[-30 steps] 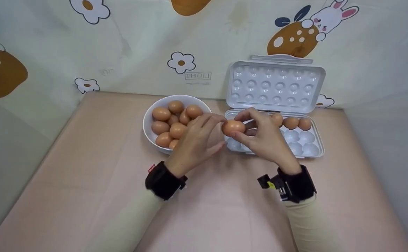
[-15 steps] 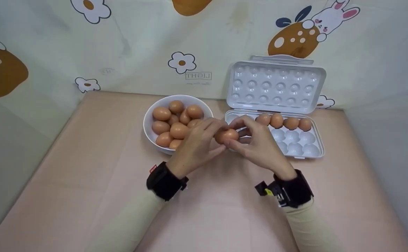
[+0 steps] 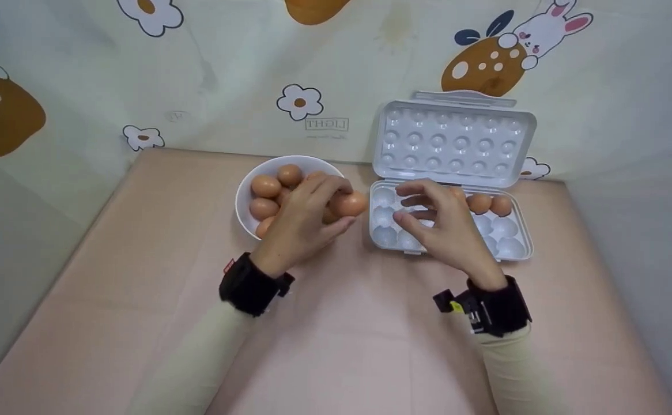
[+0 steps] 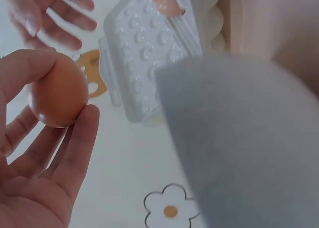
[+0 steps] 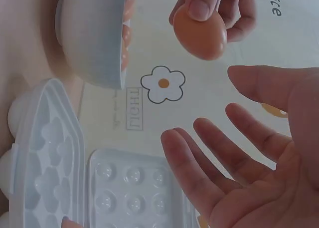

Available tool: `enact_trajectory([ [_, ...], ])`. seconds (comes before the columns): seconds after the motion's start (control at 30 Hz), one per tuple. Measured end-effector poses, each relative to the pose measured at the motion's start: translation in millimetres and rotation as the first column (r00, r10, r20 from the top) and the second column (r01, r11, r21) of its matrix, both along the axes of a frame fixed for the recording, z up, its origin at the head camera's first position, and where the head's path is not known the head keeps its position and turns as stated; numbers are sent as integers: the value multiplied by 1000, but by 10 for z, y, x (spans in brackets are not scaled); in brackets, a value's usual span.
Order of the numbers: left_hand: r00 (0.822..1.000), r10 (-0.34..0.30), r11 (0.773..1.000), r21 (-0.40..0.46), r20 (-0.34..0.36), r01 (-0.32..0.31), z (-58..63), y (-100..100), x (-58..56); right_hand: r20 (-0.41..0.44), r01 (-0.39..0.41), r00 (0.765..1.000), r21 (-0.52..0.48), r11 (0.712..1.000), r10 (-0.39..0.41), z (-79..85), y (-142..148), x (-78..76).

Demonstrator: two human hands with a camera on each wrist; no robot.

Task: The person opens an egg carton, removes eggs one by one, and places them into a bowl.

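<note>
My left hand (image 3: 295,225) pinches a brown egg (image 3: 350,204) between thumb and fingertips, above the right side of a white bowl (image 3: 242,214). In the left wrist view the egg (image 4: 59,91) sits against the thumb and fingertips. My right hand (image 3: 451,233) holds nothing, fingers spread and slightly bent, over the white plastic egg carton (image 3: 384,236). The right wrist view shows that hand (image 5: 249,163) apart from the egg (image 5: 202,33). Brown eggs (image 3: 479,203) stand in the carton's back row at the right, partly hidden by the right hand.
Several brown eggs (image 3: 265,186) fill the bowl, some hidden behind the left hand. The carton's lid (image 3: 455,141) stands raised at the back, near a patterned cloth wall (image 3: 226,75). A pinkish cloth (image 3: 336,346) covers the table.
The egg has passed from my right hand to my left. The left hand has moved left over the bowl with it; the right hand has let go and drawn back right over the carton.
</note>
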State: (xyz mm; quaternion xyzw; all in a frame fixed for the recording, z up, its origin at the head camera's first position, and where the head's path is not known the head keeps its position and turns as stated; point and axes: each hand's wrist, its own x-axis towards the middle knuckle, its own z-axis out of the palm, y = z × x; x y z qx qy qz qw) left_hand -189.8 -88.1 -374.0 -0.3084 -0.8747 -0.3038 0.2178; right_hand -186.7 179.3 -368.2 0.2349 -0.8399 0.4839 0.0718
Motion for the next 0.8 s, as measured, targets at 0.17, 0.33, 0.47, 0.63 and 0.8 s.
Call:
enact_trajectory([
  [0.17, 996, 14, 1000, -21, 91, -12, 207, -186, -147, -22, 47, 999, -23, 999, -48, 24, 119, -27],
  [0.33, 965, 66, 996, -73, 252, -49, 346, -356, -335, -44, 95, 994, -28, 995, -96, 31, 218, -67],
  [0.47, 931, 98, 986, -163, 353, -42, 367, -447, -497, -49, 111, 992, -41, 993, -113, 36, 284, -88],
  [0.63, 879, 128, 966, -258, 460, -5, 312, -495, -657, -73, 135, 988, -9, 991, -135, 42, 334, -99],
  [0.8, 852, 168, 937, -348, 496, 18, 245, -511, -759, -95, 147, 985, 18, 989, -145, 41, 345, -112],
])
